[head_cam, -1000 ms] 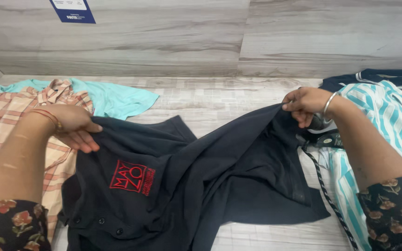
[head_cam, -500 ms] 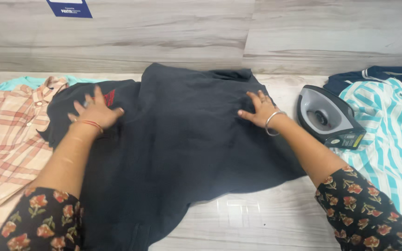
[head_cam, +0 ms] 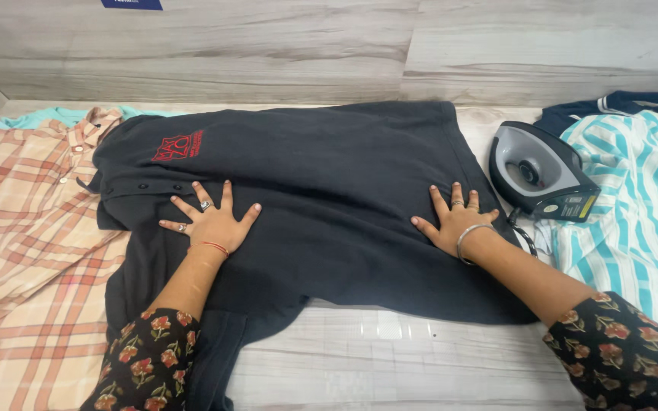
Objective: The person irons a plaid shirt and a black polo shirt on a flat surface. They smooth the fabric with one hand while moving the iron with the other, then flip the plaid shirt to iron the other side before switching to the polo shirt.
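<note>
A dark navy polo shirt [head_cam: 329, 175] with a red embroidered badge lies spread flat across the wooden table [head_cam: 420, 365], collar to the left. My left hand [head_cam: 211, 221] presses flat on it near the button placket, fingers splayed. My right hand [head_cam: 455, 221], with a metal bangle on the wrist, presses flat on the shirt's right part, fingers apart. Neither hand holds anything.
A grey and black iron [head_cam: 538, 171] rests just right of the shirt, its cord trailing down. A turquoise and white striped shirt [head_cam: 634, 221] lies at the right, over a navy garment [head_cam: 618, 106]. An orange plaid shirt [head_cam: 24, 251] and a teal garment [head_cam: 47, 116] lie at the left.
The dark shirt was held up by both hands, then laid down and spread out. Both hands have slid toward me across the cloth and now press it flat.
</note>
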